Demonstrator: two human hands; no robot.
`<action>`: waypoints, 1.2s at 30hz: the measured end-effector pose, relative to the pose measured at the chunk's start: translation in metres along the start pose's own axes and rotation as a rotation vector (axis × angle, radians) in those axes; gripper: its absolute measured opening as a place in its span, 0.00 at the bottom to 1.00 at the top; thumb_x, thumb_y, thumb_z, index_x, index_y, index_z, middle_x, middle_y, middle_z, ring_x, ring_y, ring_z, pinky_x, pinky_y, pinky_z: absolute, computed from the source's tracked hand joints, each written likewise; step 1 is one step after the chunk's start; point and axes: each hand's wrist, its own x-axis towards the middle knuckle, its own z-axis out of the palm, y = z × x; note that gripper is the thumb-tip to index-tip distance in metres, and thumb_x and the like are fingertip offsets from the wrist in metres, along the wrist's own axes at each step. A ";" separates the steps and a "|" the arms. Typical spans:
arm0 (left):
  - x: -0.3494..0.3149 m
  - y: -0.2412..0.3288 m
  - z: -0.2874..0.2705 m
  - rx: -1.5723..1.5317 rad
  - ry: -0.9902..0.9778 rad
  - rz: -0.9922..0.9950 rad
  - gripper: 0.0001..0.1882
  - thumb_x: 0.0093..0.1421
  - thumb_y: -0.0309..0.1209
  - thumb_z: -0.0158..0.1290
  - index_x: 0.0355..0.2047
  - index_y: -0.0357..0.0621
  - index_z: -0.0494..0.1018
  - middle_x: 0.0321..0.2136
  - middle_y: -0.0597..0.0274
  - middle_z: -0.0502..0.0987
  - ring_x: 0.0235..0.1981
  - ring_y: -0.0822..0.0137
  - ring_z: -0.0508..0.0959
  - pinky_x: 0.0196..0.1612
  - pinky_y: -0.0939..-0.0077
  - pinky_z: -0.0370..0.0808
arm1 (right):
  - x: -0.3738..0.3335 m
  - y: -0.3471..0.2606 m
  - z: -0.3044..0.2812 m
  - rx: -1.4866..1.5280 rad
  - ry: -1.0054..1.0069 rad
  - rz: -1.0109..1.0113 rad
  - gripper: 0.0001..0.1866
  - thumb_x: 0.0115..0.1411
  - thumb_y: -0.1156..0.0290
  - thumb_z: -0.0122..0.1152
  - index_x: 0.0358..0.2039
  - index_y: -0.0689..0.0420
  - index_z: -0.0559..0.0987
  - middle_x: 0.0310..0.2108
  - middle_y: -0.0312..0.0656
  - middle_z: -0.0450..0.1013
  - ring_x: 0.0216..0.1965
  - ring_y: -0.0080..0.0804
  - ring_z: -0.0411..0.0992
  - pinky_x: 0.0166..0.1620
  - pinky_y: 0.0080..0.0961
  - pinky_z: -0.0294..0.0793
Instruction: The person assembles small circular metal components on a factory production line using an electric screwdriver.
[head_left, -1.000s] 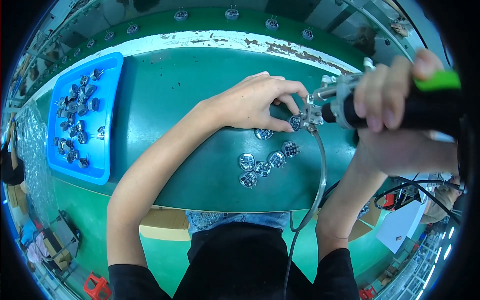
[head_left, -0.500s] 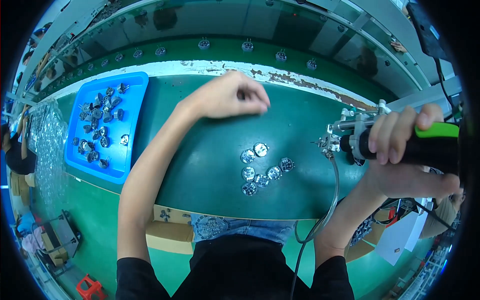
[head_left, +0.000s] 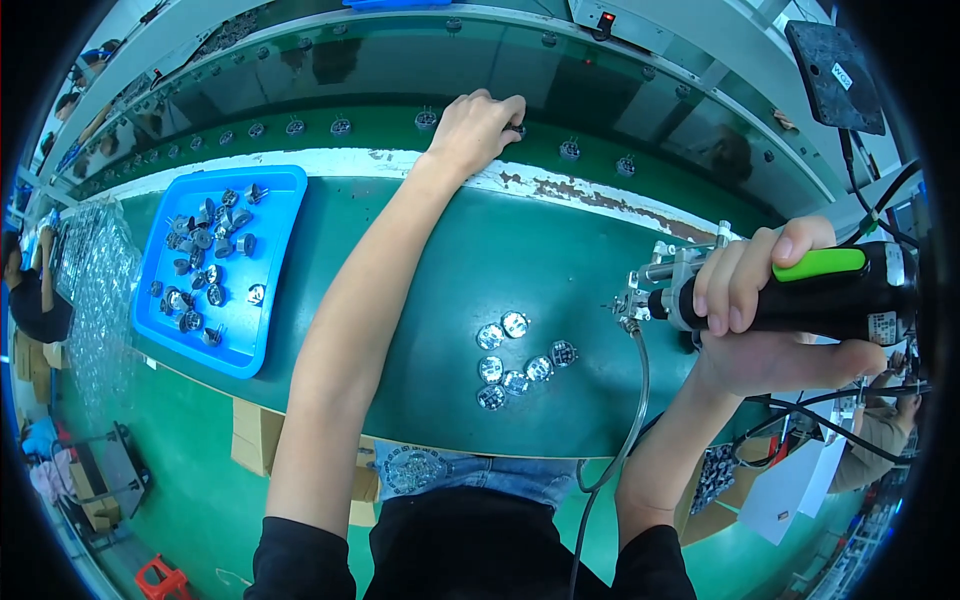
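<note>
My left hand point(head_left: 472, 130) reaches far across the green bench to the green conveyor belt point(head_left: 380, 120) and its fingers rest on a small round metal part point(head_left: 518, 130) in the row there. My right hand point(head_left: 760, 310) grips a black power screwdriver with a green trigger point(head_left: 800, 290), its metal tip point(head_left: 632, 305) pointing left with a clear hose hanging from it. Several small round silver parts point(head_left: 515, 360) lie in a cluster on the bench, left of the tool tip.
A blue tray point(head_left: 265, 270) holding several grey metal parts sits at the left of the green bench point(head_left: 560, 240). More round parts are spaced along the conveyor. Bubble wrap point(head_left: 95, 290) lies at far left. Cardboard boxes stand under the bench; another person is at the left edge.
My left hand has moved from the silver parts near the tool tip away to the far conveyor. The screwdriver has drawn back to the right.
</note>
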 end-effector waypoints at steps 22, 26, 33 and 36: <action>-0.102 0.078 -0.037 -0.653 -0.336 0.395 0.08 0.53 0.30 0.71 0.35 0.48 0.88 0.43 0.71 0.85 0.41 0.62 0.76 0.47 0.68 0.79 | -0.003 0.000 0.010 -0.183 -0.029 0.110 0.53 0.53 0.11 0.46 0.47 0.57 0.68 0.19 0.32 0.64 0.16 0.21 0.64 0.23 0.21 0.67; -0.107 0.083 -0.030 -0.677 -0.310 0.444 0.08 0.53 0.30 0.71 0.35 0.50 0.88 0.43 0.71 0.84 0.42 0.61 0.77 0.47 0.67 0.79 | -0.002 0.008 0.011 -0.159 0.036 0.098 0.53 0.55 0.13 0.43 0.48 0.57 0.69 0.20 0.32 0.64 0.16 0.22 0.63 0.24 0.22 0.67; -0.109 0.083 -0.028 -0.626 -0.260 0.494 0.07 0.53 0.31 0.70 0.33 0.51 0.88 0.43 0.71 0.84 0.42 0.61 0.79 0.46 0.66 0.79 | -0.006 0.011 0.010 -0.148 0.038 0.101 0.52 0.55 0.14 0.41 0.48 0.58 0.69 0.21 0.32 0.64 0.16 0.22 0.62 0.26 0.23 0.66; -0.110 0.083 -0.028 -0.629 -0.251 0.499 0.06 0.53 0.31 0.70 0.33 0.50 0.88 0.42 0.71 0.84 0.42 0.62 0.79 0.46 0.65 0.79 | -0.006 0.012 0.010 -0.145 0.022 0.105 0.52 0.55 0.14 0.41 0.48 0.57 0.69 0.21 0.32 0.64 0.16 0.22 0.63 0.26 0.23 0.66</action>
